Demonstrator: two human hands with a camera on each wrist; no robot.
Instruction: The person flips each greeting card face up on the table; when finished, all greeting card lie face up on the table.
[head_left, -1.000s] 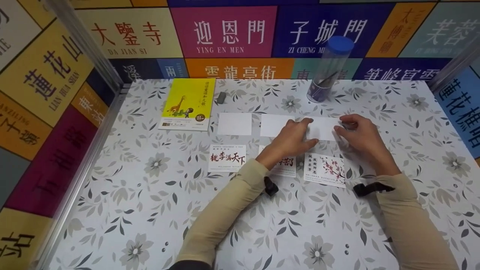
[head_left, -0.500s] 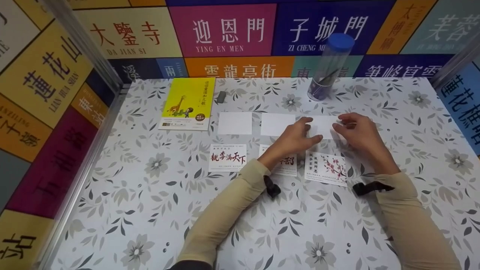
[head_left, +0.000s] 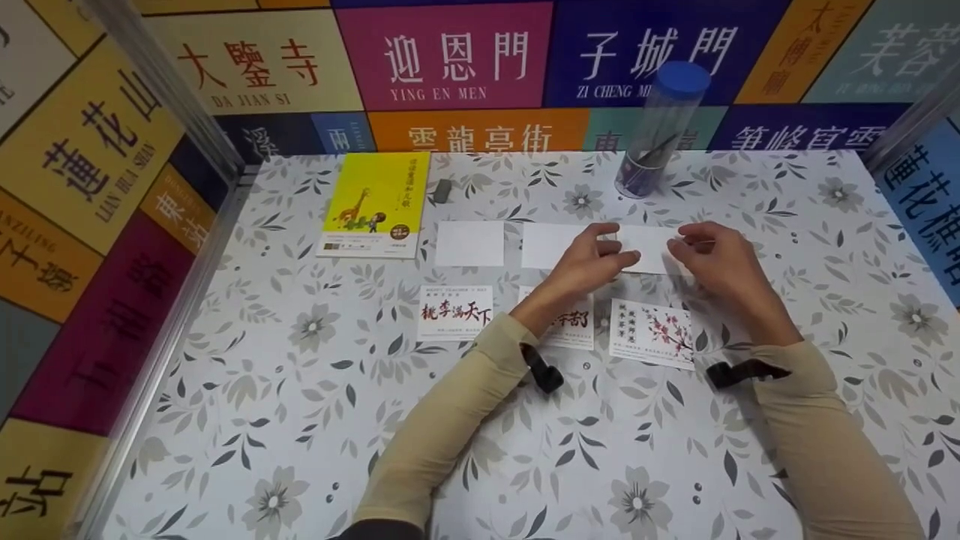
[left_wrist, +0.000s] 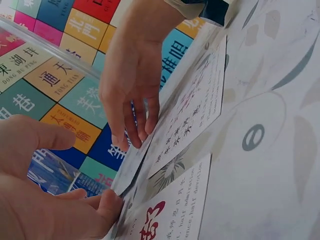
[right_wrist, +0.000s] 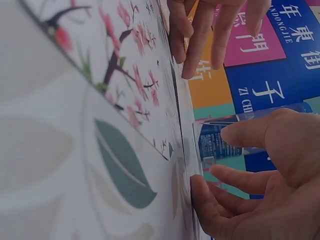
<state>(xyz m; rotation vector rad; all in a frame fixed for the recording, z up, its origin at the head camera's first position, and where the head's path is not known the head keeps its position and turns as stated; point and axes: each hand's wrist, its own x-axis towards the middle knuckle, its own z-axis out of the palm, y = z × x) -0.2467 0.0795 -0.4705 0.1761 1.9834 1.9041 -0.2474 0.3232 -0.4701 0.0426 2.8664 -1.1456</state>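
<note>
A blank white card (head_left: 646, 249) lies in the back row, at that row's right end. My left hand (head_left: 583, 259) is at its left end, fingers spread and loosely bent, thumb apart from them. At the card's right end is my right hand (head_left: 721, 259), its thumb also apart from the fingers. In the right wrist view, the right hand's fingertips (right_wrist: 199, 189) are right at the card's edge. Two more blank cards, the middle one (head_left: 541, 244) partly behind my left hand and the left one (head_left: 470, 243), share the row.
Three printed cards lie nearer me: red characters on the left card (head_left: 454, 313) and the partly covered middle card (head_left: 574, 330), blossoms on the right card (head_left: 651, 334). Farther back are a yellow book (head_left: 375, 202), a small grey block (head_left: 442, 190) and a clear blue-lidded tube (head_left: 660, 135).
My left thumb has moved away from the card's near edge, up toward the index finger. The right hand stays almost in place at the card's right end.
</note>
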